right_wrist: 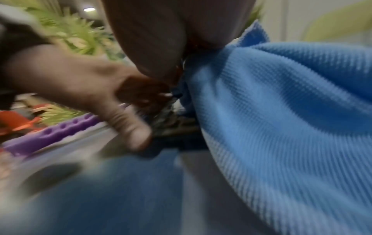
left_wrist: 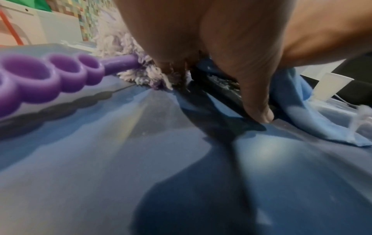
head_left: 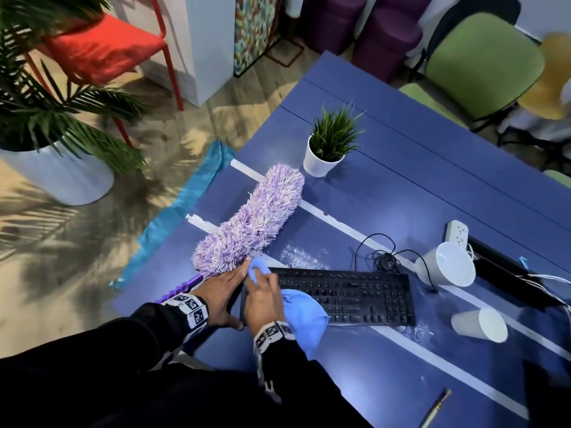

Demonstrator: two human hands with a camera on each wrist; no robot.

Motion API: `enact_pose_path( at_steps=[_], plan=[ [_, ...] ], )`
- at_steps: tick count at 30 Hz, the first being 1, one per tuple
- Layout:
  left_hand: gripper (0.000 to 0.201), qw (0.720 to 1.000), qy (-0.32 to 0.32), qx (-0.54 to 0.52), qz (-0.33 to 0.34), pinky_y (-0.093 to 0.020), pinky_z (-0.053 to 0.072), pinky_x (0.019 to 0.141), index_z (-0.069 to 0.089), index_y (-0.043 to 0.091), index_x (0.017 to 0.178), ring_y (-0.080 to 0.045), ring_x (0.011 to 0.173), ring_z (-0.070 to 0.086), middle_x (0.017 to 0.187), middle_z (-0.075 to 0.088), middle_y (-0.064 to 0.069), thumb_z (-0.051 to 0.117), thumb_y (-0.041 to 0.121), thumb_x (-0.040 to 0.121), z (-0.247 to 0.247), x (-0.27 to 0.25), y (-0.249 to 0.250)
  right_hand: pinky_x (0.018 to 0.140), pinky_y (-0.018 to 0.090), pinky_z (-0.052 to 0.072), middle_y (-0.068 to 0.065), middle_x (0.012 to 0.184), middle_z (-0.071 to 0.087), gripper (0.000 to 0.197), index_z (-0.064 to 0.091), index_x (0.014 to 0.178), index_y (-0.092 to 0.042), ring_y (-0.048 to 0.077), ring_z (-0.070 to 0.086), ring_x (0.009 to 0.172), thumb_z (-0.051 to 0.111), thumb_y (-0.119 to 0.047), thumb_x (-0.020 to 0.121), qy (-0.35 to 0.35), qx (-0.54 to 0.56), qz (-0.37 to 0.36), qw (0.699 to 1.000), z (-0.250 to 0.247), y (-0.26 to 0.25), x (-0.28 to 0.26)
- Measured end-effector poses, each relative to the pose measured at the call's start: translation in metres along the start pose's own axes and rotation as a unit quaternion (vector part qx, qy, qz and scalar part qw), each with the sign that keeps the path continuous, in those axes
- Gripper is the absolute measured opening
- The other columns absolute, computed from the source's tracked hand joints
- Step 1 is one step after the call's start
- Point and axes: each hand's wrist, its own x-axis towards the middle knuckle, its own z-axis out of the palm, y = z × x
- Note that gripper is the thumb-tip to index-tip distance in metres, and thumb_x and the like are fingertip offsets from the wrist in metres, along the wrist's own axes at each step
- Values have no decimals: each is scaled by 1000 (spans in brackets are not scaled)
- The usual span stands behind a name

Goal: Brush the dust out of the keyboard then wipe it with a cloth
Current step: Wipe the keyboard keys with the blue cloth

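A black keyboard (head_left: 349,299) lies on the blue table (head_left: 386,186). My left hand (head_left: 222,291) lies with straight fingers along the keyboard's left end, and its thumb (left_wrist: 257,103) presses at the near corner. My right hand (head_left: 262,304) grips a bunched blue cloth (head_left: 306,316) and holds it on the keyboard's left keys; the cloth (right_wrist: 281,111) hangs from the palm. The fluffy purple duster (head_left: 253,220) rests on the table just left of the keyboard, and its purple handle (left_wrist: 60,74) is free of both hands.
A small potted plant (head_left: 327,149) stands behind the duster. Two white cups (head_left: 445,268) (head_left: 479,324) lie tipped right of the keyboard, near a coiled cable (head_left: 380,257) and a power strip (head_left: 457,231). Glittery debris (head_left: 301,256) lies behind the keyboard. A thin brass-tipped tool (head_left: 435,409) lies near the front.
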Motion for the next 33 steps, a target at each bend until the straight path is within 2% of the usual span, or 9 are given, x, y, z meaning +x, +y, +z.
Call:
enact_pose_path(
  at_steps=[3, 6, 9, 12, 14, 17, 24, 29, 33],
  plan=[
    [144, 1000, 5, 1, -10, -28, 43, 100, -25, 24, 144, -25, 125, 49, 145, 42, -9, 71, 67, 46, -1, 1, 2, 73, 23, 53, -4, 116, 66, 37, 70, 101, -25, 18, 45, 96, 46, -23, 72, -35, -4, -112, 993, 10, 17, -26],
    [144, 1000, 8, 17, 9, -30, 44, 100, -22, 21, 146, -25, 127, 47, 152, 31, -6, 69, 67, 44, -1, 3, 2, 78, 26, 48, -5, 118, 67, 37, 61, 107, -30, 17, 46, 98, 47, -20, 74, -29, -63, -208, 976, 7, 55, -49],
    [141, 999, 0, 31, 18, -30, 37, 107, -18, 20, 147, -22, 136, 35, 159, 13, -3, 67, 68, 45, -2, 5, 2, 77, 21, 38, -1, 112, 69, 50, 54, 113, -30, 18, 49, 92, 46, -7, 70, 55, -60, -67, 994, -10, 99, -47],
    [140, 999, -1, 35, 21, -32, 37, 108, -16, 21, 148, -22, 136, 33, 159, 12, -2, 67, 69, 46, -4, 6, 2, 72, 22, 38, 3, 103, 73, 55, 60, 106, -22, 19, 41, 84, 57, 3, 58, 134, -42, 59, 988, -22, 94, -31],
    [141, 999, -4, 44, 21, -29, 39, 104, -13, 20, 148, -22, 131, 38, 158, 17, -2, 67, 70, 44, -5, 7, 3, 73, 25, 39, 2, 100, 73, 41, 72, 94, -17, 19, 40, 84, 51, -3, 61, 93, -33, -4, 995, -14, 55, -26],
    [141, 998, -11, 64, 17, -27, 42, 100, -9, 17, 149, -21, 127, 43, 156, 24, -3, 65, 73, 43, -6, 8, 7, 75, 26, 52, 0, 112, 68, 42, 69, 104, -24, 20, 44, 95, 42, -16, 73, 1, -35, -80, 996, 15, 16, -34],
    [139, 995, -18, 96, 10, -34, 45, 100, -5, 18, 150, -23, 130, 40, 156, 23, -3, 61, 79, 44, -7, 7, 6, 61, 23, 45, -6, 112, 63, 46, 58, 110, -34, 18, 44, 86, 41, -29, 67, -110, -120, -243, 956, -2, 52, -55],
    [140, 994, -33, 100, 15, -37, 46, 98, -9, 22, 149, -24, 129, 41, 156, 23, -3, 59, 81, 43, -6, 9, 5, 70, 23, 46, -9, 119, 59, 51, 51, 115, -36, 16, 51, 95, 41, -32, 66, -121, -139, -190, 964, -7, 51, -68],
    [141, 993, -38, 112, 3, -39, 45, 97, -19, 26, 146, -23, 130, 35, 158, 16, 1, 58, 79, 42, -7, 10, 8, 69, 30, 50, -9, 111, 55, 53, 60, 104, -38, 19, 50, 88, 71, -20, 55, -22, -92, -55, 994, -27, 113, -93]
  ],
)
